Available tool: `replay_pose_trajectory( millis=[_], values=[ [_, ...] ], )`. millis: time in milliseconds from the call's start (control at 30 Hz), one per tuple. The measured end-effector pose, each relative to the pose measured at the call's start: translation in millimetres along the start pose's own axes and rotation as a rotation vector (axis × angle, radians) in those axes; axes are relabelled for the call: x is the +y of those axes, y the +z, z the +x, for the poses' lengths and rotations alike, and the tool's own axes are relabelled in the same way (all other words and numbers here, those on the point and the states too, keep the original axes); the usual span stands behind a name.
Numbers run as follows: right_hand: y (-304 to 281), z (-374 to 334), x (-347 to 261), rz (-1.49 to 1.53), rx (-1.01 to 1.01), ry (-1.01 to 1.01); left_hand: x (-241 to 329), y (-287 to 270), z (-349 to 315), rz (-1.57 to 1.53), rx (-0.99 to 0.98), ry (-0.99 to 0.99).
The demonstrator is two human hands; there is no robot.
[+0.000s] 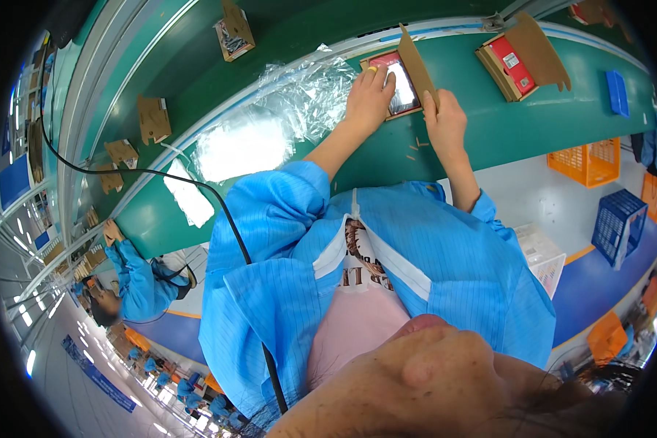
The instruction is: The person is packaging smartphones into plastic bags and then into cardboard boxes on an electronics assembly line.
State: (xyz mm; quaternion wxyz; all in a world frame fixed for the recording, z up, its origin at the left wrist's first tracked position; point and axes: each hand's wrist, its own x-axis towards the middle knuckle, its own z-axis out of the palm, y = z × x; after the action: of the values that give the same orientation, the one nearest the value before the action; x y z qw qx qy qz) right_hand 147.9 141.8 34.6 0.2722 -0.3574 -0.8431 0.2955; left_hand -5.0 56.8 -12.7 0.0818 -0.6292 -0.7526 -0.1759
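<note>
An open cardboard box (414, 64) stands on the green work surface in front of me, its lid raised on the right. Inside it lie something red and a shiny item with a bright, glaring surface (400, 87). My left hand (370, 96) rests over the box's left side, fingers lying on the contents and the thumb apart from them; a yellow band shows on one finger. At the near right corner, my right hand (446, 123) pinches the cardboard, its fingertips partly hidden. Left of the box, clear plastic bags (306, 98) lie in a loose heap.
Another open box with a red pack (511, 64) sits to the right, before a blue tray (617, 93). Small cardboard boxes (233, 33) stand beyond the metal rail. Crates, orange (588, 162) and blue (619, 228), are at right. A co-worker (135, 281) is at far left; a black cable (160, 173) crosses.
</note>
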Motion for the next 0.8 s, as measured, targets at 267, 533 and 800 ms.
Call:
replay_pose_trajectory(
  millis=[267, 533, 800],
  values=[
    [1.5, 61.2, 29.5, -0.023, 0.007, -0.092, -8.0, -22.9, -39.3, -0.302, 0.214, -0.274],
    [60.5, 184.6, 53.8, 0.226, 0.208, -0.062, -6.7, -10.2, -83.7, -0.276, -0.039, -0.177],
    [48.1, 301.0, 161.0, 0.318, 0.389, 0.688, -12.6, -10.5, -92.0, -0.240, -0.023, -0.245]
  ],
)
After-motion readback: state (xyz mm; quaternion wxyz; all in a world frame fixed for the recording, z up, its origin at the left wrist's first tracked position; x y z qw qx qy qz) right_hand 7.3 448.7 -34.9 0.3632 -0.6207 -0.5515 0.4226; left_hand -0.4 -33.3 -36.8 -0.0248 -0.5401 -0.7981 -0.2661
